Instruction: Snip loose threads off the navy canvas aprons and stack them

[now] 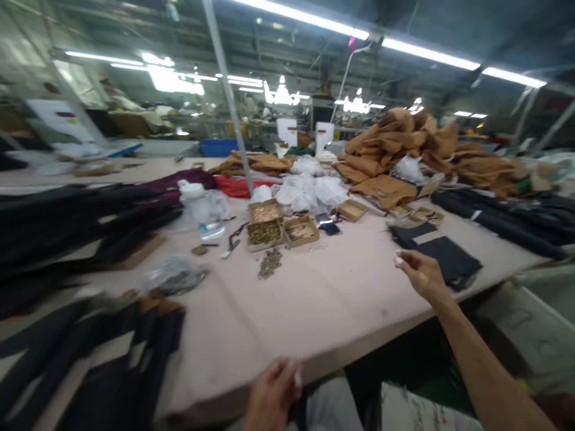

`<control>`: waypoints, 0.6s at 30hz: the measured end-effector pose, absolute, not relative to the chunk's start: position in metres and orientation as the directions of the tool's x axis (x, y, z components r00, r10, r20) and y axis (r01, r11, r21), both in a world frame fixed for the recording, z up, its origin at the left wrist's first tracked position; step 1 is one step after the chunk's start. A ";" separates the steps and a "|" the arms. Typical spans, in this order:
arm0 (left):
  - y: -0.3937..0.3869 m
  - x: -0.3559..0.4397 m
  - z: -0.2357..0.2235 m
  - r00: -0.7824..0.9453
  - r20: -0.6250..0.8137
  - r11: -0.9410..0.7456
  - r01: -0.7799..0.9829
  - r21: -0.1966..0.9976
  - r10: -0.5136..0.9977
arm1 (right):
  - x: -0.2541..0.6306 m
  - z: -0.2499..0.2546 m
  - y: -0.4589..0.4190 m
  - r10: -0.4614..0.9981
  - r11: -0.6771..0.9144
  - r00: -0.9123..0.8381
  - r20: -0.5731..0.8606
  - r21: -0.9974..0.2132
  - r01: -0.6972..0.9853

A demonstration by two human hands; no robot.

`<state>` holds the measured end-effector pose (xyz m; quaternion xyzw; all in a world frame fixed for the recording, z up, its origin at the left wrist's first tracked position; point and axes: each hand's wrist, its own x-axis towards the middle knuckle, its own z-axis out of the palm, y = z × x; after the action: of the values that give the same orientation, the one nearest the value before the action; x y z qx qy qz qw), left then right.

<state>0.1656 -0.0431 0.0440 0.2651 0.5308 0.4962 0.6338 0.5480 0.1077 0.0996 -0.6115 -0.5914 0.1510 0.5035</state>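
My right hand (pixel 421 274) is held out over the table, just left of a stack of black cloth pieces (pixel 449 257). Its fingers are bent together, with something white at the fingertips; whether it is a wrap or a held thing does not show. Low in the view, my left hand (pixel 273 388) is at the table's front edge, its fingers curled in and somewhat blurred. White shows at a fingertip there too, and anything inside the fingers is hidden. Small cardboard boxes of metal parts (pixel 265 233) stand farther back, with a loose pile of such parts (pixel 270 263) in front.
Black cloth pieces (pixel 112 359) lie at left, near a bag of dark parts (pixel 175 276) and a plastic jug (pixel 195 203). Brown cloth (pixel 395 149) is heaped at back right. A metal pole (pixel 229 96) rises behind the boxes. A pale bin (pixel 530 317) stands at right.
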 end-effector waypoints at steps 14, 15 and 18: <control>-0.044 0.222 0.043 -0.028 -0.366 0.287 -0.567 0.772 0.930 | 0.352 0.054 -0.053 0.979 0.205 -0.049 0.199 -0.964 0.172; -0.046 0.222 0.044 -0.081 -0.344 0.256 -0.514 0.819 0.935 | 0.349 0.052 -0.055 0.982 0.186 -0.019 0.186 -0.964 0.188; -0.052 0.218 0.048 -0.257 -0.218 0.152 -0.253 0.955 0.942 | 0.337 0.044 -0.063 0.987 0.138 0.060 0.152 -0.973 0.187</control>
<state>0.2176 -0.0525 0.0483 0.3130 0.5499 0.5711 0.5229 0.3368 -0.0626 0.0444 -0.5239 -0.5599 0.3956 0.5055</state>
